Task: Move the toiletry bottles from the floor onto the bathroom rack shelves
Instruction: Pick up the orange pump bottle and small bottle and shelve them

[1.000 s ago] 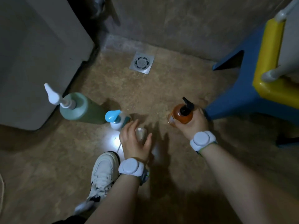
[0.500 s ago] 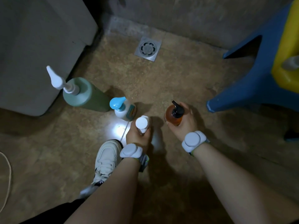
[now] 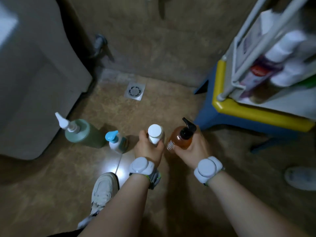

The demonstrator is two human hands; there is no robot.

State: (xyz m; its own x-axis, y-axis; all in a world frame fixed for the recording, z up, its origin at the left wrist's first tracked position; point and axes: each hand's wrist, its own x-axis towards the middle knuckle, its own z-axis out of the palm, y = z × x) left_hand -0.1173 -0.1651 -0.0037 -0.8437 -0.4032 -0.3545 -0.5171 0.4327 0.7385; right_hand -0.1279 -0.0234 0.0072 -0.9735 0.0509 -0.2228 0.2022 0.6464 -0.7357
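While upright, amber pump bottle [image 3: 179, 140], black-capped.

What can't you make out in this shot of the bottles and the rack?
Head view:
rack shelves: contents blurred by motion, cut off by the right edge.
white-capped bottle: body hidden by the left hand gripping it.
amber pump bottle: lower part hidden by the right hand.

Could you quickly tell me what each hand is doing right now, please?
Left hand: grips the white-capped bottle.
Right hand: grips the amber pump bottle.
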